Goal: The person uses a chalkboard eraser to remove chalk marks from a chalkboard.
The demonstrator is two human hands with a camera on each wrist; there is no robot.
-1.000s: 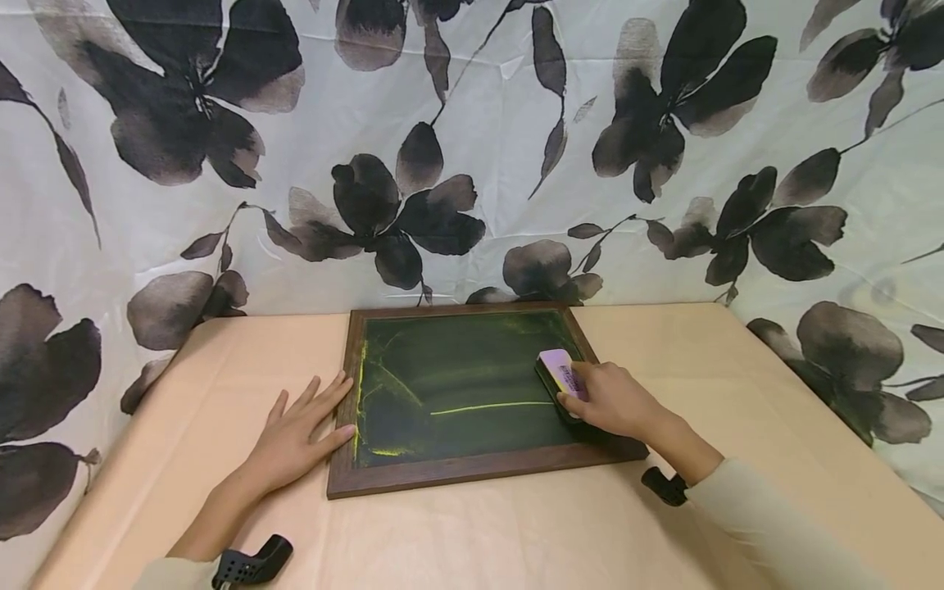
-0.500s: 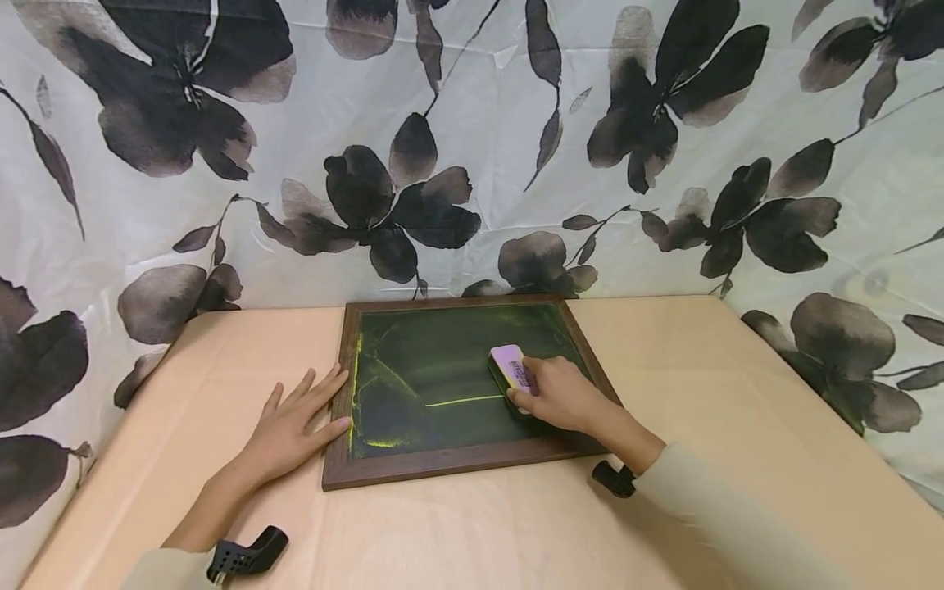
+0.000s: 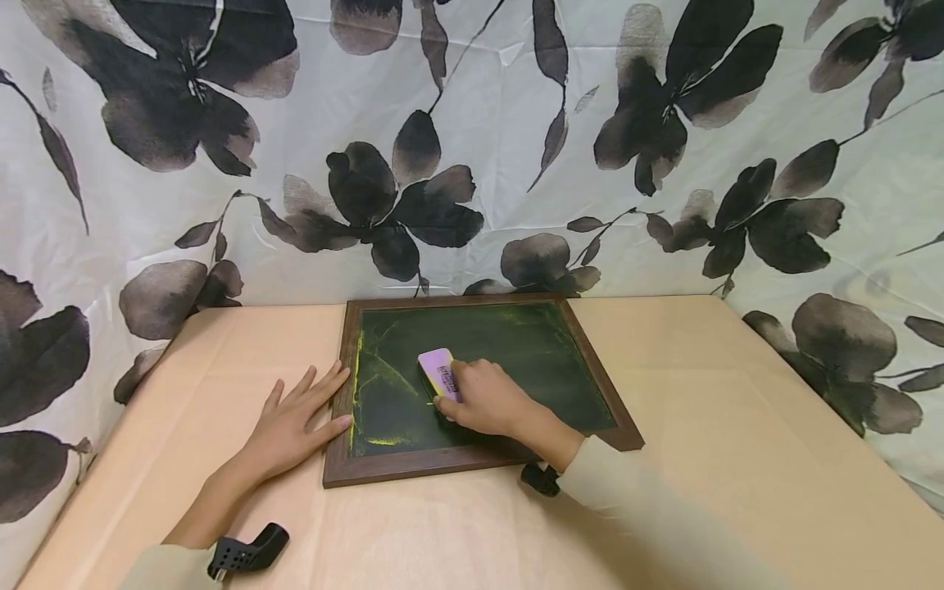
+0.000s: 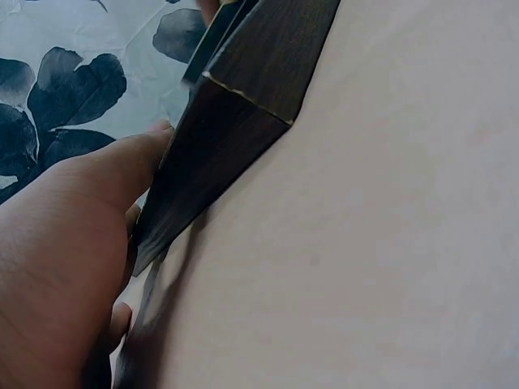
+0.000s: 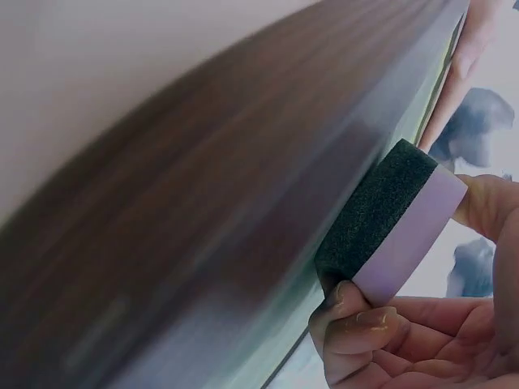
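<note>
A green chalkboard in a brown wooden frame lies on the table. My right hand grips a chalkboard eraser with a lilac top, over the left half of the board. In the right wrist view the eraser's dark felt faces the board, thumb and fingers holding its lilac sides. Fingers spread, my left hand rests against the frame's left side; the left wrist view has that hand beside the dark frame edge. Yellow chalk marks show along the board's left side and lower left corner.
A peach cloth covers the table. Behind it hangs a white curtain printed with dark flowers. Black wrist cameras sit on the left wrist and the right wrist.
My right hand has moved the eraser leftward across the board. The yellow line it passed over is gone except for a tiny bit at its left end. My left hand stays put.
</note>
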